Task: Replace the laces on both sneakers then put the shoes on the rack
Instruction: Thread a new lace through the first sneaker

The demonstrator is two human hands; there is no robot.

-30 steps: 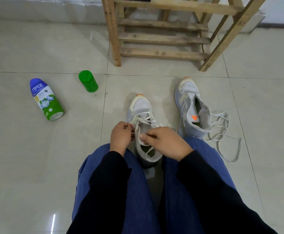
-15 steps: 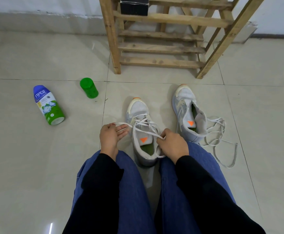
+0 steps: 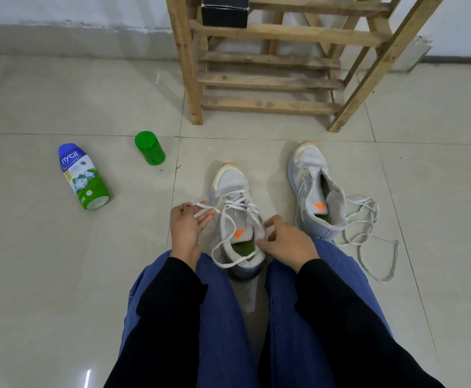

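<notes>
White lace (image 3: 238, 204) now loops wider over the sneaker (image 3: 228, 180), pinched by left hand (image 3: 186, 228) and right hand (image 3: 287, 245).

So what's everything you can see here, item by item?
rack: one, bare wood, back by the wall
box: one, black, on a rack shelf
bottle: one, blue-white-green, lying on the floor, left
cap: one, green, floor, right of the bottle
near sneaker: one, grey-white, between the knees
far sneaker: one, grey-white, unlaced, to its right
threaded lace: one, white, partly through the near sneaker
loose lace: one, white, floor beside the far sneaker
floor: pale tiles
trousers: blue, bottom of view
sleeves: two, black, over the trousers
left hand: one, grip on the threaded lace's end
right hand: one, grip on that lace at the sneaker's collar
</notes>
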